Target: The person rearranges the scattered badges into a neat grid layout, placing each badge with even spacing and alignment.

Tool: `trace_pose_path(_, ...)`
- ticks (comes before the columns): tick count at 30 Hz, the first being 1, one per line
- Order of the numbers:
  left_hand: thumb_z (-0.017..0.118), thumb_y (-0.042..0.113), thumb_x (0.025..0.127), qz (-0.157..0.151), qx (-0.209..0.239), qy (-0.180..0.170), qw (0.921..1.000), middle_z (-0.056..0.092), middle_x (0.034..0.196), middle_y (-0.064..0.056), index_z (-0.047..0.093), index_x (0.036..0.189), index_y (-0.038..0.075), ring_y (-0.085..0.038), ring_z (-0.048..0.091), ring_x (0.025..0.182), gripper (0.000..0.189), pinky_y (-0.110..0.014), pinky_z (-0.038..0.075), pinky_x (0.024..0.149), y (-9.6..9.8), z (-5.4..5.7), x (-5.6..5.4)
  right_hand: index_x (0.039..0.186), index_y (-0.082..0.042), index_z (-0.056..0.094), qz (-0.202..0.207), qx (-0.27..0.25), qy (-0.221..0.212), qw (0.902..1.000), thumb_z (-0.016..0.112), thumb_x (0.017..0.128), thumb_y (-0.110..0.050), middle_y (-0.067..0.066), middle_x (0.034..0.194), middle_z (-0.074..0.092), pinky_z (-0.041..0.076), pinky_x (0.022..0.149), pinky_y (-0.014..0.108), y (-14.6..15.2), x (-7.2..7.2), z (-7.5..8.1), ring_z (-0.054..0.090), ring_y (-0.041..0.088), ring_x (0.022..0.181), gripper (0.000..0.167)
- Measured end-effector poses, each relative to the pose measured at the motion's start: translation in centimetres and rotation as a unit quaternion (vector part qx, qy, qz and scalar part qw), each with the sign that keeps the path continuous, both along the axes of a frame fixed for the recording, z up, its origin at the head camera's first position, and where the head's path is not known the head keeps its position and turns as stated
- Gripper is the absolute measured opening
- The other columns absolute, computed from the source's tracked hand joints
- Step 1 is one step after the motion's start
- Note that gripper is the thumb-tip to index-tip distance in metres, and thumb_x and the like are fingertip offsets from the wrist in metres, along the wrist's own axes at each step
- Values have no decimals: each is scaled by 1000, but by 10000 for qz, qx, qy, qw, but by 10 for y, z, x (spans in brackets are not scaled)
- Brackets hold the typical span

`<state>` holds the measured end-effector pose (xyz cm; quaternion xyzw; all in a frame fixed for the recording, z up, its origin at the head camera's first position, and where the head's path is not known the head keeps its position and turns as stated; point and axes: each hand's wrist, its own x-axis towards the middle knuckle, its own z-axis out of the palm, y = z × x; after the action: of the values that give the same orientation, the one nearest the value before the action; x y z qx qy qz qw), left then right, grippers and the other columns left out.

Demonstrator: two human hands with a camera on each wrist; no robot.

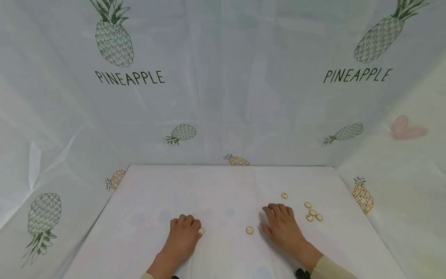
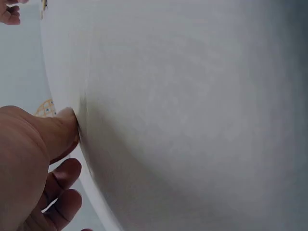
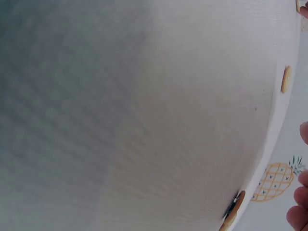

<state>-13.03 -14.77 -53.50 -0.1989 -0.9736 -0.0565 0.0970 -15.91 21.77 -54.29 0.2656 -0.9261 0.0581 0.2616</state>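
Note:
On the left half of the table, my left hand (image 1: 182,234) has its fingers curled, and thumb and forefinger pinch a small round wooden disc (image 1: 201,231) at the table surface. In the left wrist view the thumb (image 2: 60,127) hides most of that grip. Another wooden disc (image 1: 249,230) lies flat between the two hands, also seen edge-on in the right wrist view. My right hand (image 1: 283,228) is just right of it, above the table with loosely bent fingers and nothing in them. Only its fingertips (image 3: 299,216) show at the right edge of the right wrist view.
Several more wooden discs (image 1: 312,212) lie in a loose group beyond the right hand, and a single disc (image 1: 284,195) sits farther back. The white-covered table (image 1: 216,186) ends at a hanging cloth (image 1: 223,97) printed with pineapples, which also runs along both sides.

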Motion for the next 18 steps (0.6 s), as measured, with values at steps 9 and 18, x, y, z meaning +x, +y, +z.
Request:
trace_pose_path(9,80,33,93,102,14,1,9999,58,97,0,61,101,14,-22,49,93,28,-51,45,85,3,-2,3,110,-14,66,523,170,-713,9959,81,91,-34,-2,109,60,41,91,45,-15,3,4,52,20,105,31)
trace_pose_path(18,81,32,92,182,27,-75,9998,57,98,0,61,102,14,-22,48,92,28,-52,44,85,5,-2,3,93,-19,65,752,742,-622,9925,80,94,-42,-5,94,57,42,86,41,-29,0,1,47,16,91,28)
